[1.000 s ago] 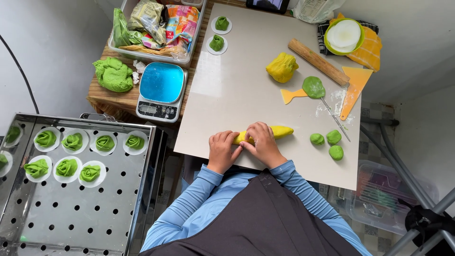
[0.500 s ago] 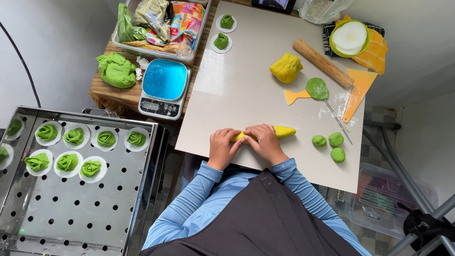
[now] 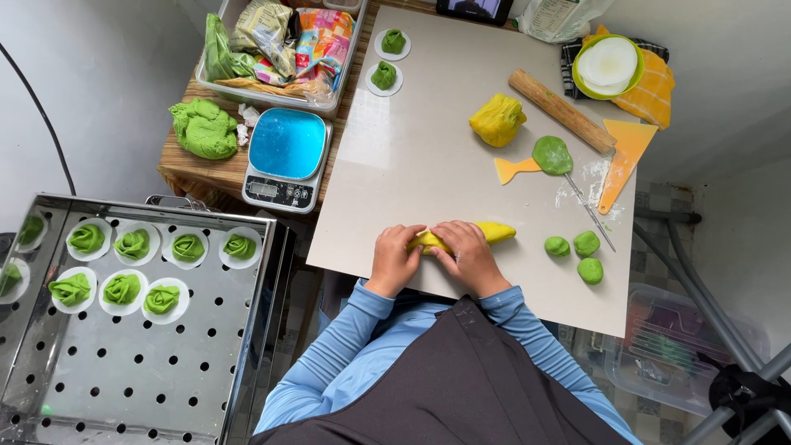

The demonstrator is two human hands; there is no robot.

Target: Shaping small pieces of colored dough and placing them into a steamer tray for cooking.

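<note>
Left hand (image 3: 394, 257) and right hand (image 3: 467, 255) side by side, palms pressed down on yellow roll (image 3: 486, 232), near front edge of white board (image 3: 428, 148); 3 green balls (image 3: 575, 255) just right.

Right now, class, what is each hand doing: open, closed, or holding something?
Left hand: fingers curled over the yellow dough roll, pressing it on the white board.
Right hand: closed over the same roll.
</note>
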